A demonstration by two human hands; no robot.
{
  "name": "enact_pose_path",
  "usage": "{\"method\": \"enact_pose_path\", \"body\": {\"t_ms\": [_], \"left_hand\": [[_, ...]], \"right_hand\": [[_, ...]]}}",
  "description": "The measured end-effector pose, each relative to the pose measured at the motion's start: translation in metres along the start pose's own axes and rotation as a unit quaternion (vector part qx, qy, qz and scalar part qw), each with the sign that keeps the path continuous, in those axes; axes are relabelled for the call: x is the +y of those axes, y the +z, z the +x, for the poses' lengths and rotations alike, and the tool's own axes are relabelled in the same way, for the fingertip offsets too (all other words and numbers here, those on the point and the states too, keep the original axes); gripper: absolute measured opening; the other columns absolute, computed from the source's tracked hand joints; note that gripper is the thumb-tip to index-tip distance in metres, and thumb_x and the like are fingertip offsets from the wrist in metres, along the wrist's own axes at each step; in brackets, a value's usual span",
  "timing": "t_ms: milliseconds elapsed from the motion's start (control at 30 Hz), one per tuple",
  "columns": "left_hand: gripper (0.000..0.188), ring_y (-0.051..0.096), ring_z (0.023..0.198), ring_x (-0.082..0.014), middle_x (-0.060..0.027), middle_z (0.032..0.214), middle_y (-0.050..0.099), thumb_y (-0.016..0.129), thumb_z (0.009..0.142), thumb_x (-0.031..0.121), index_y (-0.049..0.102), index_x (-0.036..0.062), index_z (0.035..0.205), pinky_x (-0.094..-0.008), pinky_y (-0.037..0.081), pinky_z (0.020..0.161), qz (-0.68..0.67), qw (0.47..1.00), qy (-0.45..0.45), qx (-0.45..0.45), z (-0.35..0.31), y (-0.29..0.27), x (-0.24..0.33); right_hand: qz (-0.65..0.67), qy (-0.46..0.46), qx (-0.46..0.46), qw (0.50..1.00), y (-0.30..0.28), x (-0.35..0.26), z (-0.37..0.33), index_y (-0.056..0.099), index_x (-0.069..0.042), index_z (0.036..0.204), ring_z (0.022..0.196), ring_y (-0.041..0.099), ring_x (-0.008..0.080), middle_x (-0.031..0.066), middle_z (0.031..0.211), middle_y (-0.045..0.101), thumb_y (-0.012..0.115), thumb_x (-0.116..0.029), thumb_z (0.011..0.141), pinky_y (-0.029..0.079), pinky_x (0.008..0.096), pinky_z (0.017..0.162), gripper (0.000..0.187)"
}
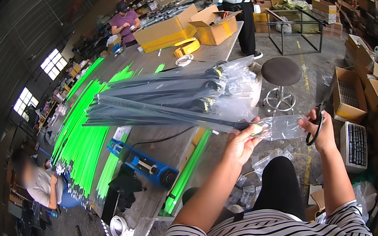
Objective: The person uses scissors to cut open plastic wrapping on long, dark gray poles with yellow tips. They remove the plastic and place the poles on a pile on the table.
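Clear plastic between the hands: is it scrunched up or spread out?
Spread out: the clear plastic reaches from the left hand to the right hand, slightly wrinkled.

Clear crinkled plastic sleeve end (283, 127), black scissors (320, 118) beside it

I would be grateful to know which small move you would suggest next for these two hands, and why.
Perhaps the right hand should ease off the clear plastic sleeve and turn its black scissors toward it: the left hand pinches the sleeve's other side, and the blades seem to point away.
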State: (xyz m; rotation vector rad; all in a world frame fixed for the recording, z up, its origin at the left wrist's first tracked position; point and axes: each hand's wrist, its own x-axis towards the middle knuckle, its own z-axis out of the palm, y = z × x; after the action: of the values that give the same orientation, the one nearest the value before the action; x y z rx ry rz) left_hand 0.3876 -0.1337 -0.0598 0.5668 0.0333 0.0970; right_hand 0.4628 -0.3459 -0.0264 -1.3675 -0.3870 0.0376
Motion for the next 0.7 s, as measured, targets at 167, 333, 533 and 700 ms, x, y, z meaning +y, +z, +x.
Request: {"method": "enact_pose_path", "body": {"t_ms": [167, 333, 533, 700], "left_hand": [[0.017, 0.055, 0.093, -0.0278, -0.0123, 0.104, 0.054, 0.052, 0.077, -0.005, 0.048, 0.0034, 0.092, -0.0412, 0.047, 0.081, 0.097, 0.994, 0.039, -0.036, -0.003, 0.014, 0.004], [0.013, 0.057, 0.085, -0.0168, -0.0094, 0.101, 0.057, 0.054, 0.077, -0.002, 0.048, 0.0028, 0.087, -0.0309, 0.048, 0.073, 0.155, 0.985, 0.081, 0.001, 0.004, 0.024, 0.0], [0.021, 0.058, 0.087, -0.0255, -0.0186, 0.099, 0.056, 0.055, 0.074, -0.003, 0.045, 0.0029, 0.091, -0.0377, 0.048, 0.075, 0.222, 0.951, 0.213, 0.036, -0.013, 0.05, 0.045], [0.02, 0.057, 0.078, -0.0151, -0.0164, 0.093, 0.059, 0.056, 0.07, -0.008, 0.049, 0.0001, 0.086, -0.0246, 0.046, 0.068, 0.241, 0.932, 0.265, 0.058, -0.024, 0.071, 0.056]], "right_hand": [[0.006, -0.031, 0.046, 0.998, -0.011, -0.003, -0.005, 0.035, -0.011, 0.063, 0.053, 0.048, 0.0112, 0.0032, 0.06, 0.049, 0.071, -0.006, 0.063, 0.039, 0.0235, 0.049, 0.036], [0.012, -0.071, 0.123, 0.99, -0.023, -0.008, -0.013, 0.036, -0.01, 0.066, 0.049, 0.046, 0.0106, 0.0043, 0.059, 0.049, 0.069, -0.007, 0.066, 0.038, 0.0221, 0.046, 0.033], [-0.128, 0.068, 0.018, 0.989, -0.036, 0.019, -0.035, 0.05, -0.003, 0.068, 0.047, 0.038, 0.0052, -0.0035, 0.051, 0.042, 0.064, -0.027, 0.074, 0.03, 0.0222, 0.042, 0.028], [-0.238, -0.002, -0.086, 0.968, -0.001, 0.031, -0.077, 0.049, 0.002, 0.059, 0.047, 0.034, 0.0103, 0.0053, 0.046, 0.04, 0.072, -0.027, 0.065, 0.033, 0.0287, 0.043, 0.037]]}}
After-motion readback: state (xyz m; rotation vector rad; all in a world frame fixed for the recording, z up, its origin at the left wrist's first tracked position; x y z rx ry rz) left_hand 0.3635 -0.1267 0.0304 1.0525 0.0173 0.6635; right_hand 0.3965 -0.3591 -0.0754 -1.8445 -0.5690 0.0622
